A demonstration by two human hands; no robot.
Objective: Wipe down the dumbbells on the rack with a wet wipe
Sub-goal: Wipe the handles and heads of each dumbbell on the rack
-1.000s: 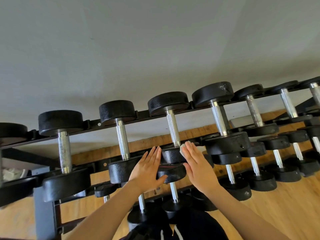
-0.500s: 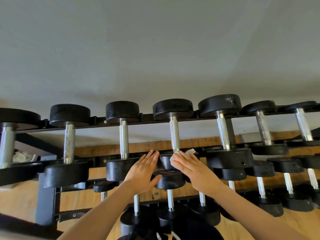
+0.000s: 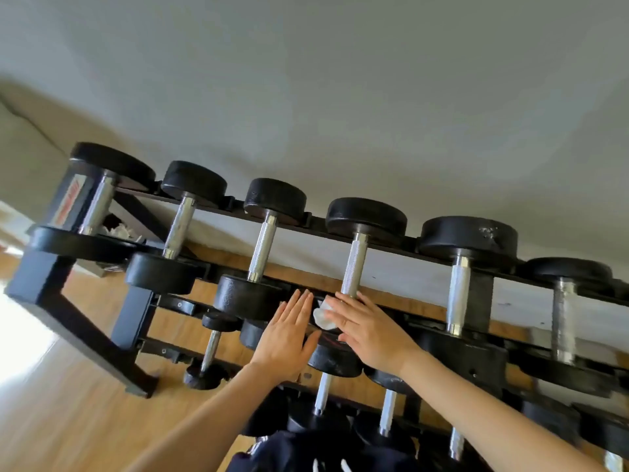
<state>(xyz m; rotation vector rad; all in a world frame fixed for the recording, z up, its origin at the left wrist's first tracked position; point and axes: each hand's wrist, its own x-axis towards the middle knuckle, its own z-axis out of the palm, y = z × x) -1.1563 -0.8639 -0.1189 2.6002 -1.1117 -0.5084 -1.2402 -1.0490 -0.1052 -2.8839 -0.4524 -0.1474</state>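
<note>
Pressing a crumpled white wet wipe (image 3: 323, 318) against the near head of a top-row dumbbell (image 3: 354, 264) at the centre of the frame, the right hand (image 3: 369, 332) lies with fingers straight and flat over the wipe, so only a small wad shows at the fingertips. The left hand (image 3: 289, 335) rests beside it, fingers straight and together, palm laid against the same black head, thumb spread toward the lower edge; it grips nothing. The head itself is mostly hidden under the two hands.

The dumbbell rack (image 3: 78, 321) runs from the upper left of the frame down to the right edge, holding a row of black dumbbells with chrome knurled handles, and smaller ones on the rows below.

Risks as I judge them: the wipe is only pinned by flat fingers, not pinched, so a quick stroke could let it slide free and fall between the rails to the wooden floor (image 3: 68, 420). Pushing sideways on the head could roll the dumbbell in its cradle, and fingers lying near the gap to the neighbouring head (image 3: 248, 298) could get nipped. A damp knurled handle may be left slippery if wiped and not dried. The wad also looks small beside the head, so parts of the surface may be missed, the far head above all.
</note>
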